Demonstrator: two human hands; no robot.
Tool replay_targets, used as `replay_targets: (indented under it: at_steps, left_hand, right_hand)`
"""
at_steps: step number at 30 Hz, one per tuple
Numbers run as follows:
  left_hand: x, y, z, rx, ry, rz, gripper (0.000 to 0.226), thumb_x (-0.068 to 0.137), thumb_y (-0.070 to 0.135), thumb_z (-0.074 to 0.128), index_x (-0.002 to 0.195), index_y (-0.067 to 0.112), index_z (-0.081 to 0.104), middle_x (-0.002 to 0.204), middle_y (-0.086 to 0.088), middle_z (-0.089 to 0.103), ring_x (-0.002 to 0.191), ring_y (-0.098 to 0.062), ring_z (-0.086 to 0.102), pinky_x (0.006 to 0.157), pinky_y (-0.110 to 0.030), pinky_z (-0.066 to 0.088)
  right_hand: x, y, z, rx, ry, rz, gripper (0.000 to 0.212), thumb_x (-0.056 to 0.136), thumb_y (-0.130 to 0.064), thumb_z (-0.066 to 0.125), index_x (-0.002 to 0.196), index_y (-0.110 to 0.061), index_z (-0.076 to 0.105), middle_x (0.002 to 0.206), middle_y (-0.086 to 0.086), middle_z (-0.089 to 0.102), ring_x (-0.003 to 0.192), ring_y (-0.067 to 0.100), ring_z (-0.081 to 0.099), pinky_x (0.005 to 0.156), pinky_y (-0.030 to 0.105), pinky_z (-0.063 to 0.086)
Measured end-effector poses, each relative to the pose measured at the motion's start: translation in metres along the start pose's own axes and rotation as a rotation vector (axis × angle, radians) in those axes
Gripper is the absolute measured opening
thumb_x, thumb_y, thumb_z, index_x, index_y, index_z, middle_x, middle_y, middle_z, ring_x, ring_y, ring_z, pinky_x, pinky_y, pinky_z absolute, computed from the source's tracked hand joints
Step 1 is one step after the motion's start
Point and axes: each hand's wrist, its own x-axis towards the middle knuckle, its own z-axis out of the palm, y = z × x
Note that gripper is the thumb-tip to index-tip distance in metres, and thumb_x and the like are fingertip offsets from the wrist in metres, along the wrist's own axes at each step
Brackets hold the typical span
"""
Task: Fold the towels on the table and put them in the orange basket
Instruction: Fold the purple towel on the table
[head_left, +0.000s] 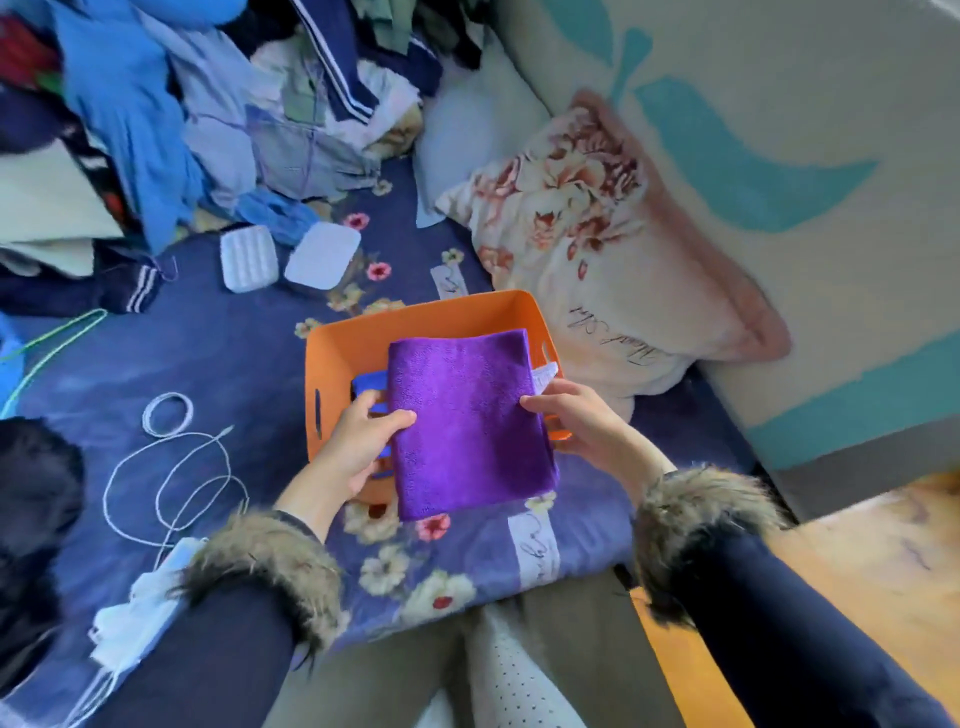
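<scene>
Over the basket: a folded purple terry towel (467, 421) is held flat above the orange plastic basket with slotted handles (332, 358), its near edge overhanging the basket's near rim.
Left hand: the left hand (358, 441) grips the towel's left edge, thumb on top and fingers curled beneath.
Right hand: the right hand (571, 415) holds the right edge the same way, thumb on top, next to a small white label (545, 375) at the towel's far right corner.
Already inside: a folded blue towel (369, 387) lies in the basket, mostly hidden under the purple one.
Step in hand: folding looks done; this appears to be the placing step.
Next move: it likely calls for carrying the towel a little forward so it clears the near rim, lowering it level onto the blue one, then releasing both edges together so the fold does not open.
Surface: the basket sits on a bed with a dark blue floral sheet (234, 374), not a counter.
Room: a heap of blue and navy clothes (156, 114) lies at the far left, a white floral pillow with pink trim (597, 234) leans on a cream wall with teal shapes (779, 104), and a loose white cord (171, 467) lies near the left sleeve.
</scene>
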Motion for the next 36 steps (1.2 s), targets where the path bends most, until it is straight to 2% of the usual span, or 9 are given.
replay_targets:
  at_steps: [4, 7, 12, 17, 21, 23, 25, 29, 36]
  left_hand:
    - [0.062, 0.008, 0.0, 0.002, 0.09, -0.058, 0.024, 0.089, 0.004, 0.055, 0.106, 0.019, 0.047, 0.09, 0.0, 0.059, 0.074, -0.015, 0.058, 0.065, -0.03, 0.043]
    - [0.106, 0.002, 0.001, 0.012, 0.159, -0.133, 0.022, 0.088, 0.005, 0.056, 0.093, 0.025, 0.047, 0.089, 0.001, 0.057, 0.071, -0.017, 0.056, 0.064, -0.028, 0.04]
    - [0.166, -0.029, -0.01, 0.068, 0.246, -0.239, 0.026, 0.087, 0.008, 0.056, 0.108, 0.02, 0.047, 0.106, -0.007, 0.058, 0.086, -0.024, 0.058, 0.07, -0.033, 0.047]
    - [0.213, -0.062, -0.035, 0.173, 0.352, -0.336, 0.029, 0.083, 0.012, 0.059, 0.107, 0.023, 0.048, 0.108, -0.009, 0.061, 0.096, -0.029, 0.061, 0.08, -0.042, 0.051]
    - [0.239, -0.076, -0.043, 0.424, 0.451, -0.322, 0.03, 0.083, 0.013, 0.059, 0.113, 0.014, 0.052, 0.108, -0.01, 0.062, 0.1, -0.031, 0.058, 0.084, -0.037, 0.047]
    - [0.247, -0.08, -0.046, 0.516, 0.476, -0.302, 0.032, 0.083, 0.013, 0.058, 0.115, 0.011, 0.053, 0.112, -0.012, 0.061, 0.104, -0.032, 0.056, 0.087, -0.036, 0.046]
    - [0.251, -0.083, -0.048, 0.567, 0.48, -0.287, 0.034, 0.083, 0.014, 0.057, 0.117, 0.011, 0.052, 0.117, -0.013, 0.059, 0.107, -0.033, 0.055, 0.09, -0.038, 0.045]
    - [0.248, -0.089, -0.048, 0.688, 0.497, -0.21, 0.041, 0.086, 0.014, 0.054, 0.127, 0.01, 0.046, 0.127, -0.015, 0.051, 0.116, -0.035, 0.048, 0.094, -0.041, 0.04]
    - [0.237, -0.088, -0.043, 0.822, 0.563, -0.09, 0.038, 0.091, 0.011, 0.054, 0.126, 0.012, 0.04, 0.123, -0.017, 0.049, 0.107, -0.04, 0.051, 0.075, -0.045, 0.039]
  right_hand:
    - [0.07, -0.024, 0.009, -0.056, 0.015, 0.066, 0.019, 0.085, -0.014, 0.062, 0.077, -0.019, 0.046, 0.078, 0.009, 0.044, 0.057, 0.015, 0.039, 0.053, 0.023, 0.031]
    - [0.12, -0.026, 0.016, -0.1, 0.027, 0.115, 0.026, 0.087, -0.009, 0.06, 0.069, -0.016, 0.043, 0.065, 0.004, 0.042, 0.053, 0.014, 0.038, 0.051, 0.023, 0.028]
    - [0.191, -0.009, 0.038, -0.158, -0.012, 0.193, 0.018, 0.087, -0.009, 0.06, 0.073, -0.02, 0.056, 0.072, 0.003, 0.053, 0.063, 0.016, 0.049, 0.067, 0.033, 0.042]
    - [0.245, 0.019, 0.07, -0.141, -0.051, 0.264, 0.021, 0.087, -0.007, 0.059, 0.072, -0.021, 0.054, 0.08, 0.001, 0.06, 0.074, 0.017, 0.059, 0.063, 0.025, 0.049]
    - [0.277, 0.038, 0.092, -0.153, -0.051, 0.297, 0.021, 0.085, -0.008, 0.06, 0.071, -0.022, 0.052, 0.088, 0.005, 0.059, 0.084, 0.02, 0.057, 0.071, 0.031, 0.047]
    - [0.286, 0.046, 0.101, -0.127, -0.051, 0.327, 0.014, 0.085, -0.006, 0.059, 0.083, -0.019, 0.056, 0.09, 0.004, 0.059, 0.08, 0.018, 0.057, 0.071, 0.03, 0.047]
    - [0.29, 0.052, 0.106, -0.104, -0.037, 0.344, 0.016, 0.084, -0.006, 0.057, 0.096, -0.017, 0.057, 0.091, 0.004, 0.059, 0.078, 0.016, 0.056, 0.072, 0.029, 0.046]
    - [0.293, 0.053, 0.11, -0.104, -0.032, 0.369, 0.021, 0.083, -0.009, 0.056, 0.103, -0.018, 0.056, 0.096, 0.004, 0.06, 0.087, 0.02, 0.056, 0.078, 0.034, 0.045]
    - [0.289, 0.058, 0.109, -0.088, -0.104, 0.4, 0.019, 0.09, -0.01, 0.051, 0.106, -0.019, 0.052, 0.086, -0.005, 0.055, 0.075, 0.012, 0.053, 0.07, 0.034, 0.047]
